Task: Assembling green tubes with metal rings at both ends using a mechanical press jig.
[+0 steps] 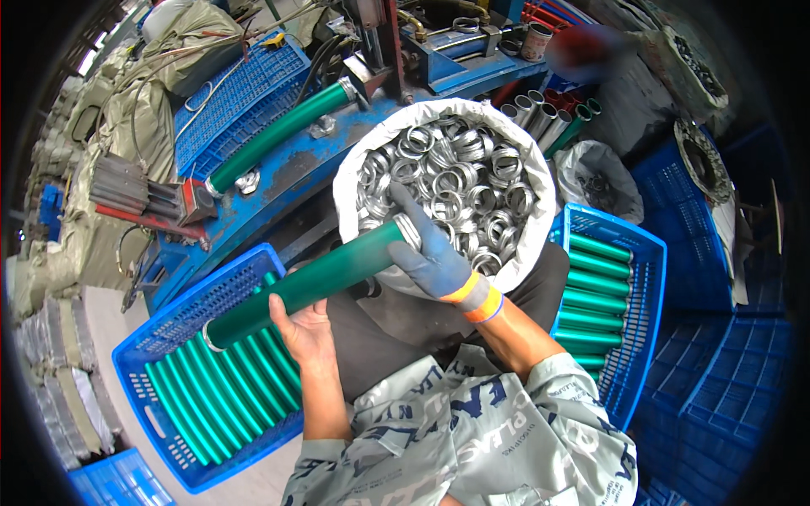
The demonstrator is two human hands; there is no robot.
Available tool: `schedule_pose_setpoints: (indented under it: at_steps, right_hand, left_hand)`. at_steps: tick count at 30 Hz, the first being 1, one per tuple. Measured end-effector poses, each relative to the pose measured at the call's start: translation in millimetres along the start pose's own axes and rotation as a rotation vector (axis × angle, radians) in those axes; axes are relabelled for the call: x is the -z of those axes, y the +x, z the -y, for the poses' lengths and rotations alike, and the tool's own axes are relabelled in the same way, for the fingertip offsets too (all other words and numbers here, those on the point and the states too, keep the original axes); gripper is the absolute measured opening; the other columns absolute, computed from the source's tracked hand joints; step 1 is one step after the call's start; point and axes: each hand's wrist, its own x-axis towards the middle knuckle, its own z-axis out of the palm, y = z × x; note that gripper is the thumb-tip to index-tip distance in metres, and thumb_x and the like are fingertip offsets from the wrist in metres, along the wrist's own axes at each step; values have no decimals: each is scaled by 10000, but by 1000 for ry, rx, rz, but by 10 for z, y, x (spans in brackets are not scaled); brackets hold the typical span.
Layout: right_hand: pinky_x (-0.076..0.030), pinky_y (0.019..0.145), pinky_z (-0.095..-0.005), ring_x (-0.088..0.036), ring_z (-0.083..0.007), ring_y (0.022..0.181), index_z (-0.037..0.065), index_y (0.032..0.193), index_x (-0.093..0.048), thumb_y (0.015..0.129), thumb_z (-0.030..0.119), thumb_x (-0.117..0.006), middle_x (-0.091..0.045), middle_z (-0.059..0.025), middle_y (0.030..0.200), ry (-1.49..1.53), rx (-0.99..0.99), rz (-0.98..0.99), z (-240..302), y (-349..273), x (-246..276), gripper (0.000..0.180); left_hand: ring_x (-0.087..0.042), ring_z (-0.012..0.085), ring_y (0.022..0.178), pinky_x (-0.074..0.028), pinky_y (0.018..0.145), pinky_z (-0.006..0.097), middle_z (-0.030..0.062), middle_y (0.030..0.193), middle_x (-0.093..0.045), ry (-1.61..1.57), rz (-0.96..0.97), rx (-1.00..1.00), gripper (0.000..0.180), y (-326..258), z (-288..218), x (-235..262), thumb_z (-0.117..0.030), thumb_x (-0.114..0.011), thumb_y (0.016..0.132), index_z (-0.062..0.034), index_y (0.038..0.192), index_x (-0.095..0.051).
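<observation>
A green tube (312, 279) lies slantwise across my lap, its far end raised toward the sack. My bare left hand (305, 331) grips it from below near the lower left end, the thumb up along its side. At the upper right end sits a silver metal ring (407, 231). My right hand (432, 257), in a grey-blue glove with an orange cuff, closes around that ring, fingers beyond and thumb on the near side. Just past it stands a white sack (350, 190) filled with loose silver rings (447, 181).
Blue crates of green tubes stand at my left (139, 405) and right (654, 312). Ahead, a blue bench (295, 173) carries a machine with another green tube (283, 135) clamped in it. A smaller white bag (624, 190) and stacked blue crates (717, 371) are on the right.
</observation>
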Motion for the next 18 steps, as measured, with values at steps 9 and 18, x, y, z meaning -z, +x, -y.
schedule_pose_setpoints:
  at_steps: [9,18]
  right_hand:
    - [-334,1401,-489,-431,-473,1706,-89,1815,-298,1127,274,-721,-421,-368,1819,-58,-44,1,121,74,-30,886]
    - [-289,1429,-480,-372,-458,1743,-86,1817,-292,1124,250,-699,-399,-357,1837,-1,-31,-58,-68,107,-97,871]
  left_hand:
    - [-722,337,1424,-615,1226,538,170,1527,-736,26,-40,-46,649,-9,-73,-34,-514,-782,1127,5,1504,-682]
    - [-721,336,1419,-611,1218,533,160,1526,-738,57,-46,-31,663,66,-25,-8,-527,-761,1137,-10,1539,-659]
